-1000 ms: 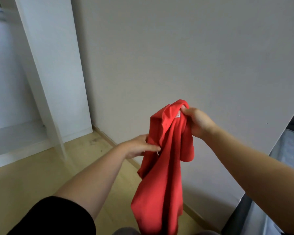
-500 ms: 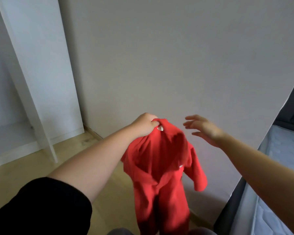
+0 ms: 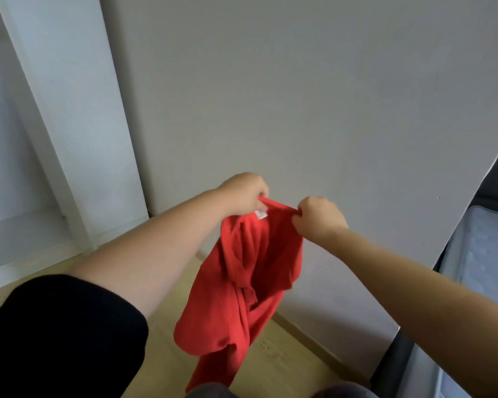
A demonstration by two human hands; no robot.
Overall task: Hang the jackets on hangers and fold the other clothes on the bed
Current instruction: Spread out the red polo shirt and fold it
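A red shirt [image 3: 242,288] hangs in the air in front of me, bunched and twisted, with a white label showing at its collar. My left hand [image 3: 242,193] pinches the collar edge on the left. My right hand [image 3: 318,218] grips the same collar edge a short way to the right, so the neckline is stretched between them. The shirt's lower part dangles above the wooden floor. No hanger or jacket is in view.
A plain grey wall [image 3: 299,96] stands close ahead. A white open wardrobe frame [image 3: 69,124] is at the left. The bed's mattress [image 3: 483,254] shows at the right edge, with a dark bed frame [image 3: 397,360] below it. Wooden floor [image 3: 285,354] lies beneath.
My right hand let go of the shirt, hung open for a moment, then took hold of the collar again beside my left hand, which had moved up to the collar.
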